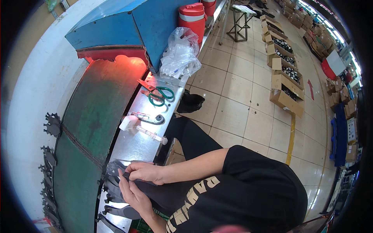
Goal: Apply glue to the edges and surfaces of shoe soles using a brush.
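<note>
My right hand [145,172] is closed in a pinch above the metal ledge, at the end of a bare forearm from the right. Just below it, my left hand [136,196] has its fingers up against the same spot. Between them is a small black piece [126,176], mostly covered by the fingers, so its kind does not show. Beside my hands, dark grey plastic parts [123,211] with rounded ends lie along the metal ledge [120,149]. One part's rounded grey end [112,167] sits right by my fingertips.
A green conveyor belt [89,105] runs under a blue hood [112,27]; a dark spring-like strip [81,145] crosses it. Black parts [48,186] line its far edge. Green-handled scissors [157,97], a clear syringe [151,134] and a plastic bag [180,54] lie along the ledge. Cartons [285,93] stand on the floor.
</note>
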Demonstrator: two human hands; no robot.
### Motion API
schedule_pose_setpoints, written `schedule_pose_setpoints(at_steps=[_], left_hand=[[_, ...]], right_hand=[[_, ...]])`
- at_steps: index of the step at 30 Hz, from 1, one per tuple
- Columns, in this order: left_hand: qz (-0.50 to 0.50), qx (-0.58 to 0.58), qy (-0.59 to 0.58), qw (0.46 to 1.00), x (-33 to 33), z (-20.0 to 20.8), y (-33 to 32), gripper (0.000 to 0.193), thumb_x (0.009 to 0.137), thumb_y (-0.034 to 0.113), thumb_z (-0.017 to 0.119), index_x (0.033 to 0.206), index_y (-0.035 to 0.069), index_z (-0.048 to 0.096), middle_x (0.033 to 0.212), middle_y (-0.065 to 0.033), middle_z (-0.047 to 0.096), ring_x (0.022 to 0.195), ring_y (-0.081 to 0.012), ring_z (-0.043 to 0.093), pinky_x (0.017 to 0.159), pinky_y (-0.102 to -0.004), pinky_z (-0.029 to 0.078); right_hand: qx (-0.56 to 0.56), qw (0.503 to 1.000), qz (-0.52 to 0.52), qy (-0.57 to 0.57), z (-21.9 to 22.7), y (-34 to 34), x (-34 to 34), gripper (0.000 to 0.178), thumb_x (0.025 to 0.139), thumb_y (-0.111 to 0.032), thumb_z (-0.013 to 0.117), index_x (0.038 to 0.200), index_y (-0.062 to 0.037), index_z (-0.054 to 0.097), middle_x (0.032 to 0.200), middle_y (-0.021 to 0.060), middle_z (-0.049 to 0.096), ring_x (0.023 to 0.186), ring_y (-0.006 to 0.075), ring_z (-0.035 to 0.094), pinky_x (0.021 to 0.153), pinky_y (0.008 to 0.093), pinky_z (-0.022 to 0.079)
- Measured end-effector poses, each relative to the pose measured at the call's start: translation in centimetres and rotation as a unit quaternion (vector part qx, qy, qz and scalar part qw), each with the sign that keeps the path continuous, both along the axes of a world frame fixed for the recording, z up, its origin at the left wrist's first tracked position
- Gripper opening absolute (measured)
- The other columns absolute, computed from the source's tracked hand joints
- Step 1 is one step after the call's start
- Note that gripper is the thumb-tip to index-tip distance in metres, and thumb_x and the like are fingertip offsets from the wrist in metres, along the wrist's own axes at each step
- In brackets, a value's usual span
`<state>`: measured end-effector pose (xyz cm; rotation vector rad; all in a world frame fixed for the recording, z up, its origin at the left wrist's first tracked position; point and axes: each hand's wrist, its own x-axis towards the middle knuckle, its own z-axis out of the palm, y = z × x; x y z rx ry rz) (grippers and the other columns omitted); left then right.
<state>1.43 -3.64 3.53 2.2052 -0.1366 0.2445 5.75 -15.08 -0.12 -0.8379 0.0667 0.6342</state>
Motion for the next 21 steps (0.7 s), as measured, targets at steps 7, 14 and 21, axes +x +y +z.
schedule_pose_setpoints(at_steps=[7, 14, 21], left_hand=[[0.008, 0.027, -0.03, 0.999, 0.0, -0.8, -0.1, 0.043, 0.098, 0.007, 0.04, 0.139, -0.002, 0.05, 0.117, -0.0196, 0.058, 0.101, -0.0315, 0.061, 0.087, -0.0372, 0.047], [0.023, -0.011, -0.029, 0.999, -0.5, -0.9, 0.4, 0.043, 0.096, 0.004, 0.042, 0.136, -0.002, 0.053, 0.11, -0.0172, 0.06, 0.099, -0.0271, 0.061, 0.089, -0.036, 0.047], [0.016, -0.179, 0.052, 0.982, -0.1, -1.9, 0.1, 0.044, 0.095, 0.003, 0.043, 0.138, -0.005, 0.051, 0.14, -0.0155, 0.054, 0.127, -0.0208, 0.051, 0.106, -0.0296, 0.038]], right_hand=[[0.015, 0.998, -0.022, 0.065, 0.1, 0.1, 0.0, 0.033, 0.079, -0.009, 0.062, 0.112, -0.0067, 0.061, 0.102, 0.0027, 0.056, 0.096, 0.0129, 0.05, 0.078, 0.0277, 0.041], [0.087, 0.982, 0.024, 0.164, -0.8, 0.6, 0.7, 0.036, 0.071, -0.002, 0.064, 0.106, -0.0113, 0.063, 0.099, 0.0019, 0.058, 0.095, 0.0171, 0.052, 0.086, 0.0414, 0.04], [0.082, 0.979, -0.07, 0.171, -2.1, -0.7, -0.4, 0.03, 0.083, 0.004, 0.057, 0.111, 0.0003, 0.066, 0.108, 0.01, 0.065, 0.102, 0.0221, 0.061, 0.095, 0.0355, 0.048]])
